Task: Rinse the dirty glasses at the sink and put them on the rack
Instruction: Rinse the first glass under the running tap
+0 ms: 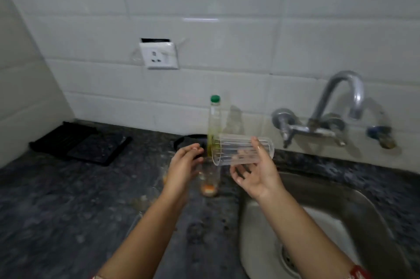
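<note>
My right hand (256, 174) holds a clear ribbed glass (241, 149) on its side, mouth pointing left, above the counter beside the sink (354, 197). My left hand (185, 165) hovers just left of the glass mouth, fingers loosely curled, holding nothing. Below the hands a dirty glass with orange residue (209, 184) stands upright on the dark counter. Other dirty glasses (145, 199) stand left of it, blurred and partly hidden by my left forearm. The black rack (80, 142) lies at the far left of the counter.
A tall bottle with a green cap (214, 124) stands against the tiled wall behind the held glass. The steel tap (341, 106) curves over the sink at right. A wall socket (159, 55) sits above the counter. A dark round object (188, 140) lies behind my left hand.
</note>
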The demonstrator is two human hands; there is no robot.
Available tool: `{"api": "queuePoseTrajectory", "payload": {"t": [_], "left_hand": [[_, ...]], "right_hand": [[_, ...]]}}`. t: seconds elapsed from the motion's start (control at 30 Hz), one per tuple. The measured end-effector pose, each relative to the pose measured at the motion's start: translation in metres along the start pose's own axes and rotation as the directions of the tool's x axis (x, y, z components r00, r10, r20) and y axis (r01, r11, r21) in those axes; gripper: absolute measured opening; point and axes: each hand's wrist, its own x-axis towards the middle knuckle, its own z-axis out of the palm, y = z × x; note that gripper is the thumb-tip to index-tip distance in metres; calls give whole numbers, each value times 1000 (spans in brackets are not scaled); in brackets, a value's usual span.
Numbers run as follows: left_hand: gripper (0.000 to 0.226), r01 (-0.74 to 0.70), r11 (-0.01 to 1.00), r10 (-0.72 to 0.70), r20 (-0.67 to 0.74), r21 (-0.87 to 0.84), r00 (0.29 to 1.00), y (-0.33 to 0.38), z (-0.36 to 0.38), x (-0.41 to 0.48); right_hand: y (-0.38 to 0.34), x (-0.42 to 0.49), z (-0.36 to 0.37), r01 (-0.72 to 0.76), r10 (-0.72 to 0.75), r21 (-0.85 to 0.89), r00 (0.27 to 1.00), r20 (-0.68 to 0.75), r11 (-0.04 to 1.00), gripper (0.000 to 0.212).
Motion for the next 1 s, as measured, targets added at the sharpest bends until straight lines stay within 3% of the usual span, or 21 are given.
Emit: {"api": "queuePoseTrajectory", "payload": {"t": [0.1,0.3,0.47,0.53,0.73,0.87,1.0], "left_hand": [[17,-50,998,48,-38,-45,998,37,-76,34],[19,-44,999,47,-128,28,991,81,-211,103],[20,-14,1000,18,-243,20,970,95,-316,165],[20,6,1000,-1,-294,16,956,93,-350,186],[21,13,1000,-21,-422,-22,907,72,-430,248],[18,-44,998,18,-532,-36,846,57,-461,275],[17,-66,998,45,-541,-18,840,43,-467,288]], "right_hand": [[38,24,79,-48,47,9,997,60,999,45],[112,83,211,-100,108,-86,989,99,991,43],[181,150,308,-113,144,-249,983,111,962,42],[212,177,337,-70,118,-326,984,132,943,40],[293,249,406,132,3,-513,967,254,848,59],[326,288,440,283,-87,-549,931,355,787,44],[331,307,452,390,-180,-687,916,359,613,54]]}}
